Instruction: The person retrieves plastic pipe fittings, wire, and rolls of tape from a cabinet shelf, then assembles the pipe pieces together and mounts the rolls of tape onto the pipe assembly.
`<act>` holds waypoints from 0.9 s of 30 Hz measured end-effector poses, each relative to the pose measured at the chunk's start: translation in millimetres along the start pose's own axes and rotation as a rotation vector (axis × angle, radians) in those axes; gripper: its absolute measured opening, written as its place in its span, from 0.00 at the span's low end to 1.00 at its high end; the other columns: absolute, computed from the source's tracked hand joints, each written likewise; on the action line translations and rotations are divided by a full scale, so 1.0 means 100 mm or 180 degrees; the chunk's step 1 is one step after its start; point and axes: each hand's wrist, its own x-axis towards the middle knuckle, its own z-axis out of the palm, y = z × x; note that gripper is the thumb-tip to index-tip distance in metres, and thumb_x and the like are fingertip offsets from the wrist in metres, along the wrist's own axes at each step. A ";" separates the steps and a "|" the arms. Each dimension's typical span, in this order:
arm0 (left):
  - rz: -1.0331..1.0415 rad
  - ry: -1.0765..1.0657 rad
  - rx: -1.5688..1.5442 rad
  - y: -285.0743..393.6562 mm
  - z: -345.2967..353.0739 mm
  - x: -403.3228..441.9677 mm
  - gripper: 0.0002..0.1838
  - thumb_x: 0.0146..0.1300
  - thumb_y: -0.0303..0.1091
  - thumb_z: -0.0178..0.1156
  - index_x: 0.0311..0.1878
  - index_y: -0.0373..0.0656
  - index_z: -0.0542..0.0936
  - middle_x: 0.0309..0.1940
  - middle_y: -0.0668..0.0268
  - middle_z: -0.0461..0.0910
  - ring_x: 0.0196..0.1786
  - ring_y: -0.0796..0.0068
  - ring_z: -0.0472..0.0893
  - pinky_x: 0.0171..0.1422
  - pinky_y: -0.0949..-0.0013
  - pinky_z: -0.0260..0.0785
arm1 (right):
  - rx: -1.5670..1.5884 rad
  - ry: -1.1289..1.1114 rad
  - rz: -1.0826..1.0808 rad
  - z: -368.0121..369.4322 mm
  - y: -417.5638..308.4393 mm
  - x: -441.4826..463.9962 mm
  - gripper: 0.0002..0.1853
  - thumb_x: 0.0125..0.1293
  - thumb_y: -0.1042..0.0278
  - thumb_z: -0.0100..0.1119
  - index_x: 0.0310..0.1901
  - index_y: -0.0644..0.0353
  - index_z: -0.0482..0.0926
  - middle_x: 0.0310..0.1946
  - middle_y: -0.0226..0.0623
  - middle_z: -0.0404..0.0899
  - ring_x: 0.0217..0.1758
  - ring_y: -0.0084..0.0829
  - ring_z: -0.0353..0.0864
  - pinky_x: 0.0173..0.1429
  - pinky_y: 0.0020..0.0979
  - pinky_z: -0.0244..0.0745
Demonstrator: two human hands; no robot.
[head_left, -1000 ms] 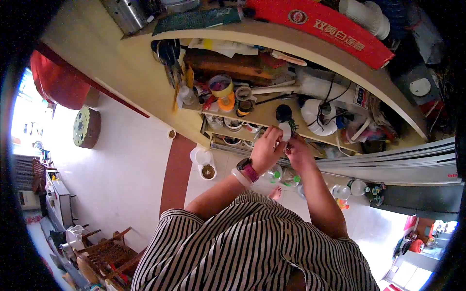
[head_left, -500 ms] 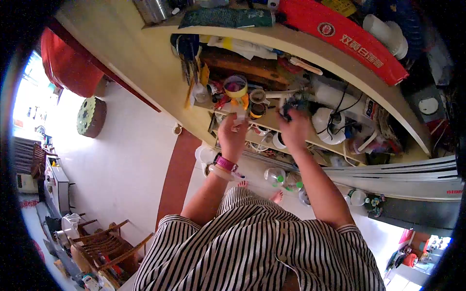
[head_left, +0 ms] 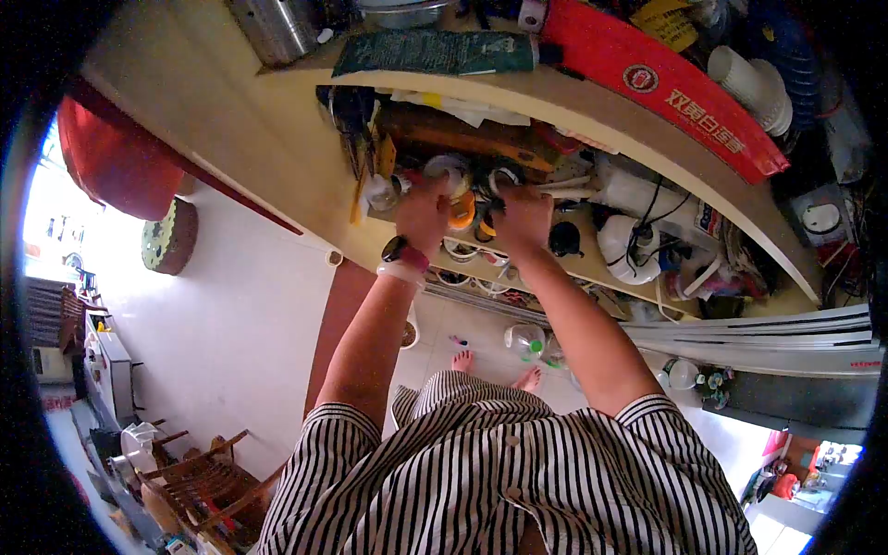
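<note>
My left hand point(head_left: 424, 220), with a watch and a pale bangle at the wrist, reaches into the open shelf. Its fingers are bent at the front of a round tub point(head_left: 450, 165), where something pale and shiny shows; what they hold is hidden. Just right of these fingers is an orange roll point(head_left: 461, 211). My right hand point(head_left: 524, 220) has its fingers closed at the lower rim of a roll of tape point(head_left: 503, 176). Below them is a dark round jar point(head_left: 485, 228), partly covered. A round black object point(head_left: 565, 240) lies right of my right hand.
A white round appliance with black cords point(head_left: 629, 248) fills the shelf's right part. Above, a red box point(head_left: 666, 88) and a green packet point(head_left: 435, 54) lie on the curved top. Plastic bottles point(head_left: 525, 342) stand on the floor near my feet. A wooden chair point(head_left: 208, 486) is at lower left.
Both hands have moved deeper into the shelf, the right one also leftward to the roll of tape. The black object now shows uncovered near where my right hand was. The view has shifted slightly.
</note>
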 end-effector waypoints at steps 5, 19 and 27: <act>-0.0224 0.0900 -0.2478 0.43 -0.14 -0.13 0.13 0.57 0.28 0.67 0.45 0.39 0.79 0.34 0.58 0.82 0.34 0.68 0.82 0.38 0.67 0.74 | 0.1953 0.0592 0.0977 -0.04 0.40 -0.32 0.18 0.60 0.62 0.68 0.51 0.56 0.80 0.46 0.37 0.81 0.52 0.39 0.78 0.58 0.37 0.69; -0.0123 -0.1382 -0.3462 1.45 0.16 -1.14 0.15 0.60 0.33 0.69 0.41 0.33 0.75 0.27 0.60 0.75 0.27 0.75 0.75 0.31 0.70 0.69 | 0.6097 -0.0525 0.3203 -0.19 1.03 -2.10 0.18 0.59 0.67 0.68 0.52 0.48 0.78 0.46 0.29 0.81 0.39 0.26 0.79 0.37 0.23 0.74; 0.0484 -0.0742 -0.1106 1.14 0.86 -0.55 0.11 0.67 0.38 0.59 0.44 0.40 0.77 0.36 0.59 0.80 0.35 0.62 0.81 0.39 0.60 0.74 | 0.5575 -0.0227 0.2165 -0.24 1.33 -2.69 0.29 0.64 0.62 0.61 0.66 0.61 0.66 0.63 0.38 0.72 0.67 0.38 0.69 0.72 0.44 0.61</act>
